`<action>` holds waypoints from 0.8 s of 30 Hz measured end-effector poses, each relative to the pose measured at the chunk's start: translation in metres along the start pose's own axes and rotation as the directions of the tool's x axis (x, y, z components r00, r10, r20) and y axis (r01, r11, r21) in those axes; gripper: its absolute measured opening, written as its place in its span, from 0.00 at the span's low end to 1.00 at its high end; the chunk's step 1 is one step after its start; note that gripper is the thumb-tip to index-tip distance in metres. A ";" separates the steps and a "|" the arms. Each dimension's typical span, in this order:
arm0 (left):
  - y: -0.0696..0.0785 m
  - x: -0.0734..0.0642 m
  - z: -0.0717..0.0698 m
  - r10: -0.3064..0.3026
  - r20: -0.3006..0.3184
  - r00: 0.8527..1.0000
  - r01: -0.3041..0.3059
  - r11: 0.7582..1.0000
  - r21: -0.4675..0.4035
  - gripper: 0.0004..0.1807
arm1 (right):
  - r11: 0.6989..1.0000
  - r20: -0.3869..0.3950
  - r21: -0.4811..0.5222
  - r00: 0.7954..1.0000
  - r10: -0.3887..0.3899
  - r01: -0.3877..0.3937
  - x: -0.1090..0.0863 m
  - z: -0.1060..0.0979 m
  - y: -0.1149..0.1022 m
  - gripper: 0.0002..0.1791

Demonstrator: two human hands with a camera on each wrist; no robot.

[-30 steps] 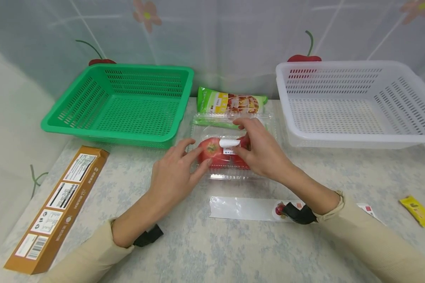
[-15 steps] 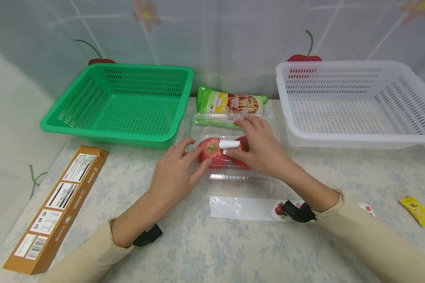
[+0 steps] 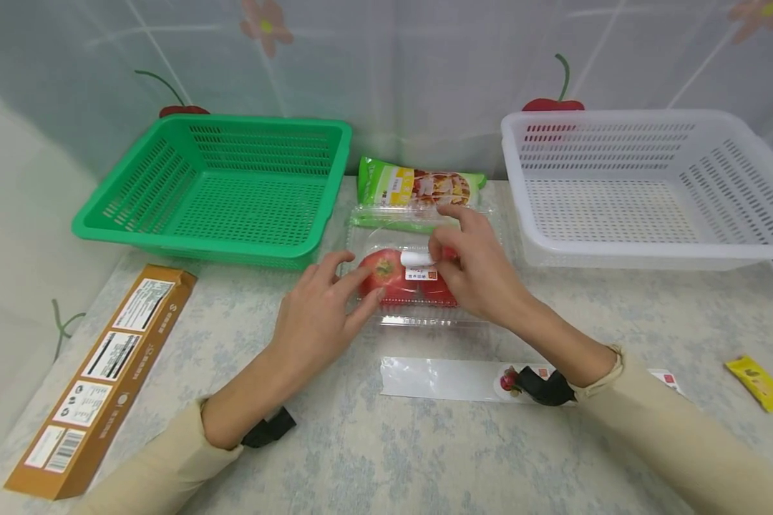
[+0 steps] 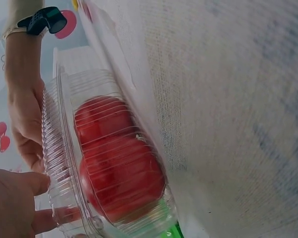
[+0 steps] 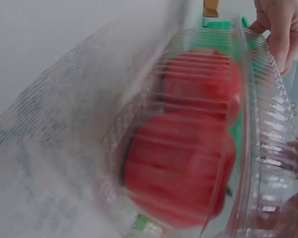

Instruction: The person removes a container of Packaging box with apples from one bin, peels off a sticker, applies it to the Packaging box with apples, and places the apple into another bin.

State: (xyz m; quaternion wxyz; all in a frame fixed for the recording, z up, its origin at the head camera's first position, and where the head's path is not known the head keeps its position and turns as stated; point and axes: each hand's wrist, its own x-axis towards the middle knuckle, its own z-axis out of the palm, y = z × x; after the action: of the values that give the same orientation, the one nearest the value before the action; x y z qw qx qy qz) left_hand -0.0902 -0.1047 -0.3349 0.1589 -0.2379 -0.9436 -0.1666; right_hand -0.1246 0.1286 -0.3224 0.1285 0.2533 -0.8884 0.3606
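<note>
A clear plastic clamshell box (image 3: pixel 419 320) with two red fruits, which look like apples (image 3: pixel 386 275), stands on the table in front of me. On its lid sits a white sticker label (image 3: pixel 421 272), its far edge curled into a roll. My left hand (image 3: pixel 315 307) touches the left of the lid with spread fingers. At the label's right end, my right hand (image 3: pixel 479 268) pinches the curled part between thumb and bent index finger. In the left wrist view, the box (image 4: pixel 67 148) is seen from its side, with left fingertips at its lid.
Behind the box lies a green food packet (image 3: pixel 419 187). A green basket (image 3: pixel 200 247) stands back left, a white basket (image 3: pixel 650 252) back right. A long orange carton (image 3: pixel 106 379), a glossy white sticker strip (image 3: pixel 438 379) and a yellow sachet (image 3: pixel 759 384) lie nearer.
My right thumb slid left over the label, then drew back right, with the index finger now bent in at the curl. My left hand has stayed on the lid.
</note>
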 end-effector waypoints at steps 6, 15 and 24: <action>0.000 0.000 -0.001 0.007 -0.002 1.000 -0.007 1.000 -0.002 0.21 | 0.996 0.085 -0.073 0.995 -0.043 0.049 -0.001 -0.002 0.002 0.15; -0.001 -0.001 0.000 0.008 -0.005 1.000 -0.008 1.000 0.008 0.21 | 0.976 0.166 -0.201 0.985 -0.048 0.082 0.000 0.000 -0.001 0.14; 0.001 -0.001 0.001 -0.005 0.018 1.000 0.005 0.999 0.034 0.21 | 0.943 0.223 -0.327 0.975 0.012 0.063 0.001 0.003 -0.004 0.20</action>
State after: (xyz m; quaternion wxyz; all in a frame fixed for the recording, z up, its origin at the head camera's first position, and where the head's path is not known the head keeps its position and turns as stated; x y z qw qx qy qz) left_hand -0.0890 -0.1044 -0.3357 0.1540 -0.2343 -0.9483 -0.1488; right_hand -0.1230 0.1240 -0.3216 0.0739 0.2783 -0.9418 0.1734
